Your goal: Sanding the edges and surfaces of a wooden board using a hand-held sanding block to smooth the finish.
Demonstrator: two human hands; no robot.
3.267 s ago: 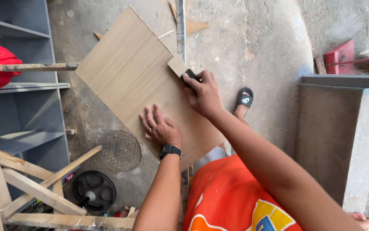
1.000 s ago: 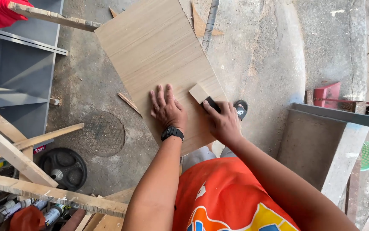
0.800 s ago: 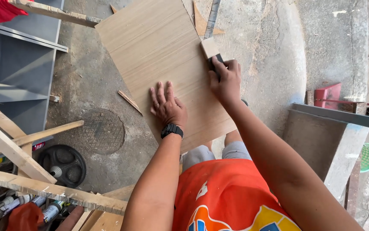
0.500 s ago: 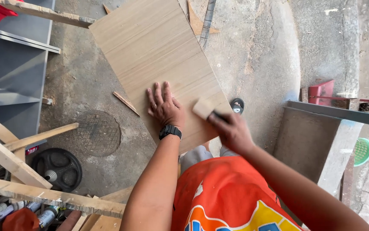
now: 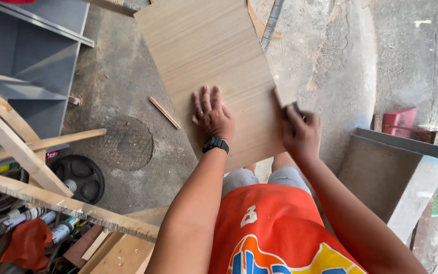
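Observation:
A light wood-grain board (image 5: 214,56) lies tilted in front of me above the concrete floor. My left hand (image 5: 212,115), with a ring and a black wristwatch, presses flat on the board's near part, fingers spread. My right hand (image 5: 300,133) grips a small sanding block (image 5: 286,99) with a dark grip and holds it against the board's right edge; the block is blurred by motion.
A grey shelf unit (image 5: 31,61) stands at the left. Rough wooden slats (image 5: 21,157) cross the lower left over a black weight plate (image 5: 79,177). A round drain cover (image 5: 126,143) and a wood sliver (image 5: 165,112) lie on the floor. A concrete ledge (image 5: 407,167) is at right.
My right hand has run the block up and down along the board's right edge and now sits at its lower part. My left hand stayed pressed on the board.

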